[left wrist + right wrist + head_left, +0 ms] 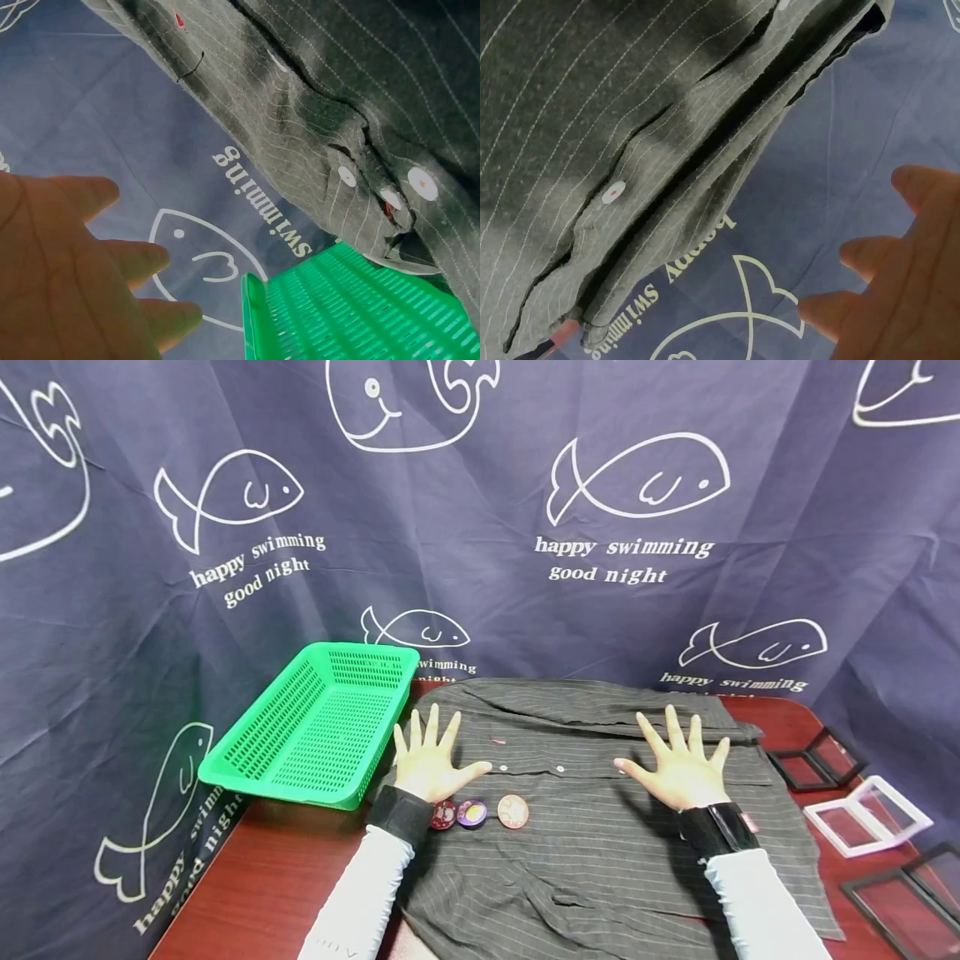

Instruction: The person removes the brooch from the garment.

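Head, shirt: I have the striped shirt (600, 860) spread over most of the red table (247, 868), its back edge near the curtain (480, 543).
Head, left edge: bare wood shows at front left; the basket (330, 731) sits behind it, just beside the shirt, so I read little room there.
Head, right edge: two black frames (819, 766) (930, 902) and a white frame (870, 820) line the rim past the shirt.
Head, badges: three round badges (472, 813) lie in a row on the shirt by my left wrist, the leftmost partly hidden.
Head, left hand: my left hand (427, 768) is spread wide over the shirt, holding nothing; contact I cannot tell.
Head, right hand: my right hand (690, 772) is splayed just as wide, also holding nothing, its shadow on the cloth.
Left wrist, fingers: three straight fingertips against the curtain, apart from shirt and basket in view.
Right wrist, fingers: three fingertips again, curtain behind, well apart from the shirt's folded edge and its white button (613, 193).
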### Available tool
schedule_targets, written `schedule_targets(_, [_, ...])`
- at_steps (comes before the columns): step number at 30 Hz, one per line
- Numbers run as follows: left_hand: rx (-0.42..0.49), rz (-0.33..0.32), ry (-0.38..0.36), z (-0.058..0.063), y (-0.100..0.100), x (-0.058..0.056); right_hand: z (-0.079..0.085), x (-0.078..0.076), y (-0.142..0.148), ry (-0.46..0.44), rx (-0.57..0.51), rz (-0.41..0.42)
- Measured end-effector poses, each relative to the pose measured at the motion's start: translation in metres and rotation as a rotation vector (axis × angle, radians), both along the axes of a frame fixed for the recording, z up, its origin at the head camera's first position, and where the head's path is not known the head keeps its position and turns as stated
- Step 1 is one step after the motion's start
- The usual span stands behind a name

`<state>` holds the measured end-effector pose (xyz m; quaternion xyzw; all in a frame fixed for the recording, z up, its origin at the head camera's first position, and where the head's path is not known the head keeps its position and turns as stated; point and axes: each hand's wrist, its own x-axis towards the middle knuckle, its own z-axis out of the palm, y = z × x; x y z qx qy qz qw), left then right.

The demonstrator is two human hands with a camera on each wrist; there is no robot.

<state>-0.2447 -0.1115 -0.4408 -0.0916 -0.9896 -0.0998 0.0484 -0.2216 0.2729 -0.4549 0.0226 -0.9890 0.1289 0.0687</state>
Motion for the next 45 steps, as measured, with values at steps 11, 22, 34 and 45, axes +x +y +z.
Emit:
schedule_targets(11, [0.024,-0.009,-0.004,0.000,-0.003,0.005,0.001,-0.001,-0.010,-0.003,-0.003,0.020])
schedule_targets(22, [0.023,0.004,-0.031,-0.007,-0.007,0.002,0.000,-0.002,-0.019,-0.006,-0.004,0.026])
schedule_targets(34, [0.069,-0.028,-0.006,-0.003,-0.008,0.005,0.013,-0.002,-0.033,0.054,-0.060,0.055])
schedule_targets(45, [0.089,-0.066,0.026,0.000,-0.013,0.002,0.020,-0.008,-0.055,0.223,-0.174,0.155])
